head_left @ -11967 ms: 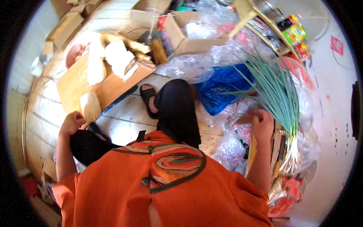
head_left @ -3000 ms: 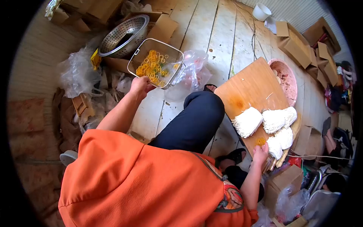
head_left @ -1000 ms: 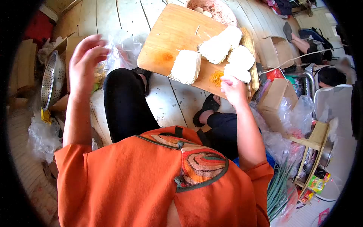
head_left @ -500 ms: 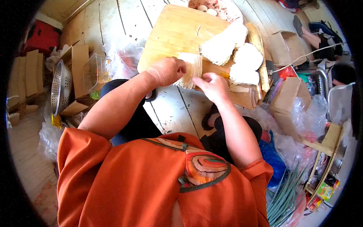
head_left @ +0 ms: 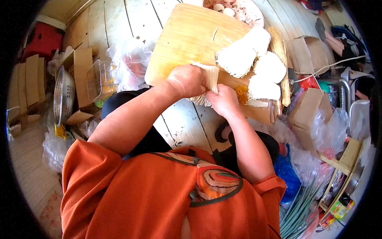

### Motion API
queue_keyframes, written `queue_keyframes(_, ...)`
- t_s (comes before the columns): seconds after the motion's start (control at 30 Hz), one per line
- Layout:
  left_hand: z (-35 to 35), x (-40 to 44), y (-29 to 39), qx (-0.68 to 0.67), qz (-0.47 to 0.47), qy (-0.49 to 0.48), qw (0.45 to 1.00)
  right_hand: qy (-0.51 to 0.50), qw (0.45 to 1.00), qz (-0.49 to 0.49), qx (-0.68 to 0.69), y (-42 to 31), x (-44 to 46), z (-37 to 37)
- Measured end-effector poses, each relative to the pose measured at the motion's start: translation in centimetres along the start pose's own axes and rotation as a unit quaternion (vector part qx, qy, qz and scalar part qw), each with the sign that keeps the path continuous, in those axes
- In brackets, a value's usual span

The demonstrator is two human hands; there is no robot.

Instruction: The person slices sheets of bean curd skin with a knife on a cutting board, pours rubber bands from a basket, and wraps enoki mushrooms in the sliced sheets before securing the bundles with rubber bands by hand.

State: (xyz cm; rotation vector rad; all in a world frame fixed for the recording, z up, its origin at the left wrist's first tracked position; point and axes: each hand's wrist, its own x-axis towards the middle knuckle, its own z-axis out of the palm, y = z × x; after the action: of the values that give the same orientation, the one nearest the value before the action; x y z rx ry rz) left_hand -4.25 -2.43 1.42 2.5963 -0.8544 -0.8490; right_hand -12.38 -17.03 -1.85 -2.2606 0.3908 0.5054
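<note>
A stack of thin, pale dough wrappers (head_left: 212, 75) is held between my two hands over the near edge of a wooden board (head_left: 187, 36). My left hand (head_left: 187, 81) is closed around its left side, with the fingertips partly hidden. My right hand (head_left: 223, 101) pinches the lower right side. Fanned, ridged edges of the wrappers show below my left hand. More white wrapper stacks (head_left: 236, 57) lie on the right part of the board, their layered edges showing.
Beyond the board stands a bowl of pinkish minced filling (head_left: 244, 12). A rough wooden strip (head_left: 281, 59) lies along the board's right side. To the left are a metal colander (head_left: 65, 95), a wire basket (head_left: 104, 79) and plastic bags. Cardboard boxes (head_left: 308, 113) and green onions (head_left: 302, 207) are at right.
My hands have drawn together around the wrappers, and the stack has turned and bent between them. My left hand has shifted right and now covers more of it. The whole view has shifted slightly.
</note>
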Motion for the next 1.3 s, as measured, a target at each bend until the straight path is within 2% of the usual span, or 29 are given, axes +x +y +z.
queue_keyframes(0.1, 0.4, 0.3, -0.6, 0.015, -0.004, 0.019, 1.0, -0.03, 0.999, 0.016, 0.011, -0.7, -0.1, -1.3)
queue_keyframes(0.17, 0.8, 0.5, -0.9, 0.015, -0.005, 0.031, 0.999, -0.013, 1.0, 0.005, 0.013, 0.1, 0.3, -1.3)
queue_keyframes(0.27, 1.1, 0.6, -1.0, 0.049, -0.008, 0.037, 0.998, -0.071, 0.97, 0.078, 0.22, 0.7, 0.6, -2.4)
queue_keyframes(0.3, 1.3, 0.6, -1.2, 0.047, -0.011, 0.041, 0.998, -0.07, 0.971, 0.076, 0.215, 0.5, 0.4, -3.4)
queue_keyframes(0.37, 1.7, 0.7, -1.6, 0.043, -0.014, 0.05, 0.998, -0.124, 0.913, 0.095, 0.376, 0.3, 0.0, -5.4)
queue_keyframes(0.4, 1.4, 0.4, -1.6, 0.026, -0.007, 0.063, 0.998, -0.113, 0.898, 0.101, 0.414, 0.3, 0.1, -5.8)
queue_keyframes(0.47, 0.5, 0.2, -1.4, 0.01, 0.001, 0.081, 0.997, -0.106, 0.896, 0.07, 0.426, 0.4, -0.1, -6.1)
queue_keyframes(0.53, -3.5, -1.2, -0.1, -0.165, -0.033, -0.035, 0.985, -0.083, 0.898, 0.025, 0.432, 1.0, 0.3, -6.1)
queue_keyframes(0.57, -3.5, -1.0, -0.2, -0.163, -0.033, -0.033, 0.985, -0.082, 0.898, 0.022, 0.432, 1.3, 0.4, -5.5)
queue_keyframes(0.6, -3.3, -0.8, -0.6, -0.304, -0.023, 0.035, 0.952, -0.044, 0.916, -0.016, 0.398, 1.4, 0.3, -4.7)
queue_keyframes(0.63, -3.3, -0.8, -0.6, -0.437, -0.013, 0.1, 0.894, -0.006, 0.93, -0.053, 0.363, 1.1, 0.1, -4.0)
queue_keyframes(0.67, -3.0, -1.0, 0.0, -0.484, 0.027, 0.112, 0.868, 0.029, 0.944, -0.067, 0.321, 0.6, -0.2, -3.5)
queue_keyframes(0.7, -4.2, -2.1, 1.8, -0.531, 0.011, 0.075, 0.844, 0.078, 0.935, -0.127, 0.322, 0.2, -0.2, -2.4)
queue_keyframes(0.77, -1.5, -0.6, 1.6, -0.588, 0.114, 0.043, 0.8, 0.133, 0.964, -0.154, 0.173, -2.1, -1.3, -2.9)
queue_keyframes(0.8, -1.1, 0.1, 1.8, -0.595, 0.098, 0.04, 0.797, 0.163, 0.959, -0.179, 0.147, -2.2, -1.4, -2.8)
queue_keyframes(0.83, -0.6, 0.2, 2.0, -0.665, 0.072, 0.066, 0.741, 0.144, 0.949, -0.225, 0.169, -1.8, -1.3, -2.9)
queue_keyframes(0.9, -0.8, 0.8, 1.2, -0.674, 0.097, 0.062, 0.729, 0.121, 0.951, -0.21, 0.194, -2.3, -2.4, -4.0)
queue_keyframes(0.97, -1.0, 1.0, 0.9, -0.666, 0.095, 0.071, 0.736, 0.123, 0.931, -0.184, 0.291, -1.7, -2.4, -4.8)
queue_keyframes(1.0, -1.0, 1.1, 0.8, -0.675, 0.111, 0.07, 0.726, 0.164, 0.921, -0.198, 0.292, -1.7, -2.3, -5.2)
queue_keyframes(1.1, -0.8, 0.4, 1.4, -0.688, 0.11, 0.062, 0.715, 0.168, 0.899, -0.188, 0.357, -1.5, -1.9, -5.6)
queue_keyframes(1.17, -0.7, 0.0, 1.8, -0.679, 0.133, 0.036, 0.721, 0.055, 0.905, -0.179, 0.382, -1.6, -2.0, -5.6)
queue_keyframes(1.23, -0.1, 0.4, 1.7, -0.682, 0.146, 0.022, 0.716, 0.084, 0.911, -0.225, 0.336, -1.2, -1.4, -4.4)
queue_keyframes(1.27, 0.2, 0.5, 1.6, -0.686, 0.158, 0.009, 0.71, 0.09, 0.874, -0.226, 0.421, -1.4, -1.3, -3.6)
queue_keyframes(1.3, 0.2, 0.5, 1.5, -0.685, 0.157, 0.008, 0.711, 0.09, 0.873, -0.225, 0.422, -1.4, -1.5, -3.6)
